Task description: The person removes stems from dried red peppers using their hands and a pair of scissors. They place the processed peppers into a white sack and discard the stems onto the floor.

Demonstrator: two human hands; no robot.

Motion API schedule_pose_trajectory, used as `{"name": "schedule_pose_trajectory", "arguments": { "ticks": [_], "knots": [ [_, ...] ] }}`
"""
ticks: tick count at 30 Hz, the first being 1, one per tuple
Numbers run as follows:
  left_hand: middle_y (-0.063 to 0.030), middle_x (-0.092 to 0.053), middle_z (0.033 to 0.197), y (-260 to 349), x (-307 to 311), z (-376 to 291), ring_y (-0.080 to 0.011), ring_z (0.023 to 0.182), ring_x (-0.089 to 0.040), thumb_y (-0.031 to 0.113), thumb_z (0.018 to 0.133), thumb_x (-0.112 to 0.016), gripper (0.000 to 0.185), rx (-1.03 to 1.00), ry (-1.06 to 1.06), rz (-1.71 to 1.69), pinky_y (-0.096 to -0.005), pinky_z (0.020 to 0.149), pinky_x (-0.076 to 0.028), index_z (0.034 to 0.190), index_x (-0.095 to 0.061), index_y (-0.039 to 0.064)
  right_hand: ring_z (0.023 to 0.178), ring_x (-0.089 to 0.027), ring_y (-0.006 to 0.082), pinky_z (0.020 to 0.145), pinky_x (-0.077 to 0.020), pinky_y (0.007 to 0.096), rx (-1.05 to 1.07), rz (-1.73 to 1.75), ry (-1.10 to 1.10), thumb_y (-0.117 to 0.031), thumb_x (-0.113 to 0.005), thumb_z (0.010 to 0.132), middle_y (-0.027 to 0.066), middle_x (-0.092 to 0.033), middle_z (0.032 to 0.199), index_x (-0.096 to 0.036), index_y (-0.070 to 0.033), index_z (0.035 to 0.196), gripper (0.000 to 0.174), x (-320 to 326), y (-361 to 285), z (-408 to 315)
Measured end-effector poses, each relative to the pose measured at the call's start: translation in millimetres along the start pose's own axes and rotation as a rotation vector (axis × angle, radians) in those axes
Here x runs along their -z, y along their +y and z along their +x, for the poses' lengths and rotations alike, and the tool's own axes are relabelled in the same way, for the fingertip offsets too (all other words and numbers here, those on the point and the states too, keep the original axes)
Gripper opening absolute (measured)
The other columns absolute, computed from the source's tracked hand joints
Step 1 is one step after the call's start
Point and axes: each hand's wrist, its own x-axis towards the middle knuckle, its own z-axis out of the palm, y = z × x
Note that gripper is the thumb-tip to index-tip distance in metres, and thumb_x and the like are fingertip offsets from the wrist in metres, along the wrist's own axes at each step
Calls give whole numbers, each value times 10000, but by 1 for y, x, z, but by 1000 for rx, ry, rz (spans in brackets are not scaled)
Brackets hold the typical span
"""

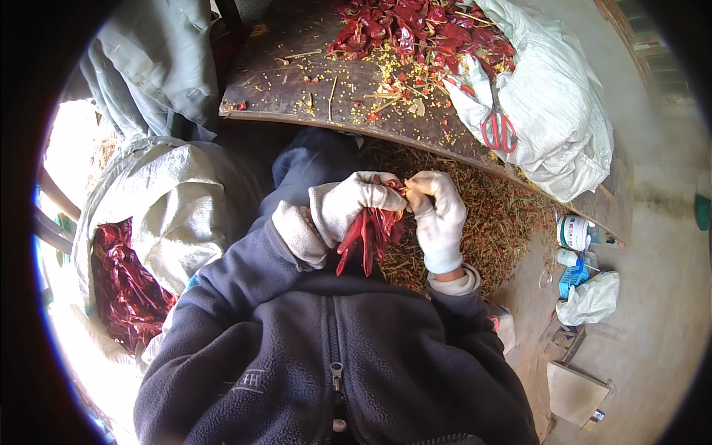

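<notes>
Several dried red chili peppers (365, 239) hang in a bunch from my left hand (359, 200), their tips pointing down towards my lap. A white knit glove covers that hand. My right hand (439, 208), gloved too and stained tan at the fingers, pinches at the stem end of the bunch. The fingertips of both hands nearly meet there, and what lies between the right thumb and finger is too small to make out. Below the hands, a thick layer of cut chili stems (484, 233) covers the floor.
A dark tabletop (278, 89) ahead bears yellow seeds and a heap of red chili pieces (411, 28). Red-handled scissors (499, 130) lie on a white woven sack (562, 111). At left stands an open sack (178, 194) of red chilies (130, 289). A white bucket (573, 232) stands at right.
</notes>
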Motion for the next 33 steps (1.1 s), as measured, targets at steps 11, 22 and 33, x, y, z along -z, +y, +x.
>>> {"name": "schedule_pose_trajectory", "arguments": {
  "ticks": [11, 22, 33],
  "knots": [
    [-89, -695, 782, -2, -2, 1, -186, 677, -675, 123, 859, -705, 156, -138, -61, 82, -315, 646, -549, 938, -663, -5, 881, -531, 86, 810, -426, 258, -511, 900, 159, -246, -635, 973, 8, -604, 995, -623, -45, 1051, 216, -12, 2, -7],
    [-111, -690, 777, -6, 7, 1, -206, 681, -670, 161, 840, -710, 187, -133, -113, 187, -319, 641, -545, 934, -662, 6, 824, -564, 106, 833, -480, 303, -427, 1270, 171, -234, -612, 980, 33, -611, 951, -611, -64, 1091, 203, -3, 29, -2],
    [-26, -696, 844, -4, -1, 10, -136, 713, -676, 85, 887, -713, 134, -277, 215, -15, -278, 676, -554, 1004, -659, 48, 894, -632, 114, 822, -519, 262, -240, 80, 92, -140, -738, 890, 55, -678, 1008, -631, -35, 1015, 196, 13, 3, -3]
  ]
}}
